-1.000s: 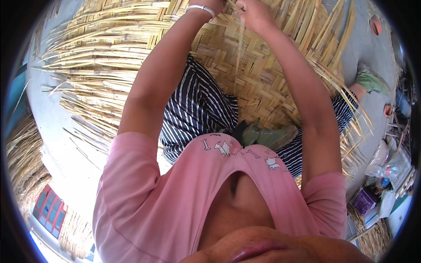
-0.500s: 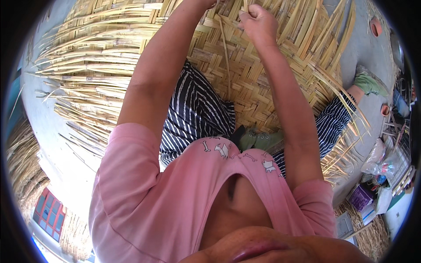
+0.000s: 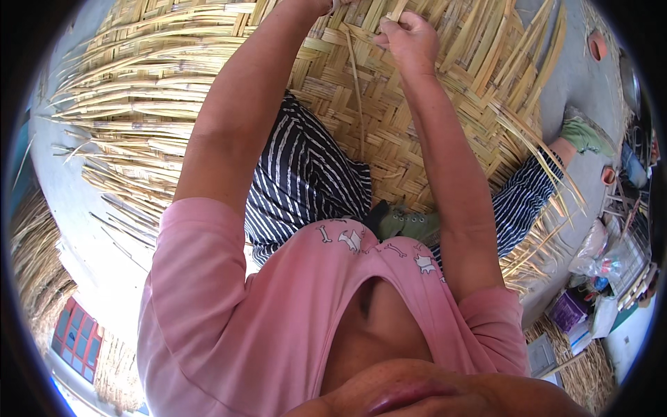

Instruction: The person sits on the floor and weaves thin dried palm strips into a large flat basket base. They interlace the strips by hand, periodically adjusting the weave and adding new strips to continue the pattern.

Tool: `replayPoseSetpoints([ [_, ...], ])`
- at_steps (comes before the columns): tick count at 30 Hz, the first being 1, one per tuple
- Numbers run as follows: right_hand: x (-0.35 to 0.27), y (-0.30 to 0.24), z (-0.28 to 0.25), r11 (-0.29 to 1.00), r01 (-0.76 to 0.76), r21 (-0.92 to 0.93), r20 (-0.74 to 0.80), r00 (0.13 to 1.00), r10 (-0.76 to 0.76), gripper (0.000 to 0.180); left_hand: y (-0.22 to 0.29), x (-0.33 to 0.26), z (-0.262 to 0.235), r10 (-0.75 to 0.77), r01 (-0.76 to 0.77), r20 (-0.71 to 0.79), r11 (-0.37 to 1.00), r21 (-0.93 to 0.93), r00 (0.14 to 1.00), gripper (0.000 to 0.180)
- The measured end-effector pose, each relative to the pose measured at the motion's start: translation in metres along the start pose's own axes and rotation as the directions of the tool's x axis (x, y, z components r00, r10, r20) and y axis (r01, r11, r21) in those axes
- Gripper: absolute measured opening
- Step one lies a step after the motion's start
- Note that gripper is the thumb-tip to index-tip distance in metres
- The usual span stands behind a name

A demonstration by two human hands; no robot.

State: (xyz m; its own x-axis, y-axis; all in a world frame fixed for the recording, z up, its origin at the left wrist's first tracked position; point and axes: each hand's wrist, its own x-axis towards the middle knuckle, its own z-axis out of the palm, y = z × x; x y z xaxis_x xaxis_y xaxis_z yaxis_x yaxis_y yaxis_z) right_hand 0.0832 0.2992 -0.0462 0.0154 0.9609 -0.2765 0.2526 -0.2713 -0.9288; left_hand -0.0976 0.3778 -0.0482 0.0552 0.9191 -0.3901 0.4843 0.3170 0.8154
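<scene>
A woven mat of split, straw-coloured reed strips (image 3: pixel 389 132) spreads beneath me, with long loose ends fanning out on its left and right sides. Over its far part, my right hand (image 3: pixel 413 43) is closed, thumb against fingers, on a flat reed strip (image 3: pixel 398 10) that runs up past the top edge of the picture. To its left, my left hand (image 3: pixel 319 5) reaches the top edge, and its fingers are mostly cut off from sight. Between my forearms a thin loose stick (image 3: pixel 356 94) lies on the weave.
I sit on the mat, a green shoe (image 3: pixel 410 226) tucked in near my body. Grey floor (image 3: pixel 580 80) surrounds the mat. A small clay pot (image 3: pixel 596 46) stands at far right, near bags and a purple box (image 3: pixel 570 311). Dry stalks (image 3: pixel 35 254) are piled at left.
Both my arms have shifted slightly left. My right hand has turned a little and moved slightly down, the strip still in its fingers.
</scene>
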Motion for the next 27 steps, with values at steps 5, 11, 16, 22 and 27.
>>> replayPoseSetpoints([
  [5,0.006,0.003,0.005,0.998,-0.064,0.016,0.029,0.998,0.063,0.022,-0.026,0.016,0.006,0.157,-0.145,-0.115,0.984,0.105,0.981,0.018],
  [11,0.014,0.002,0.009,0.99,-0.091,-0.11,0.038,0.995,0.096,0.022,-0.039,0.013,-0.013,0.171,-0.065,0.157,0.85,-0.523,0.973,0.018],
  [16,0.005,-0.016,0.01,0.977,-0.079,-0.2,0.028,0.996,0.086,0.022,-0.033,0.007,-0.014,0.306,-0.067,0.232,0.725,-0.685,0.923,0.023],
  [22,0.007,-0.002,0.014,0.953,-0.005,-0.304,0.041,0.999,0.019,0.029,-0.019,-0.009,-0.021,0.181,0.056,0.339,0.809,-0.585,0.923,0.029],
  [27,0.016,0.016,0.015,0.832,0.16,-0.531,0.12,0.986,-0.113,0.033,-0.009,-0.015,-0.021,0.249,0.016,0.337,0.784,-0.621,0.908,0.031],
])
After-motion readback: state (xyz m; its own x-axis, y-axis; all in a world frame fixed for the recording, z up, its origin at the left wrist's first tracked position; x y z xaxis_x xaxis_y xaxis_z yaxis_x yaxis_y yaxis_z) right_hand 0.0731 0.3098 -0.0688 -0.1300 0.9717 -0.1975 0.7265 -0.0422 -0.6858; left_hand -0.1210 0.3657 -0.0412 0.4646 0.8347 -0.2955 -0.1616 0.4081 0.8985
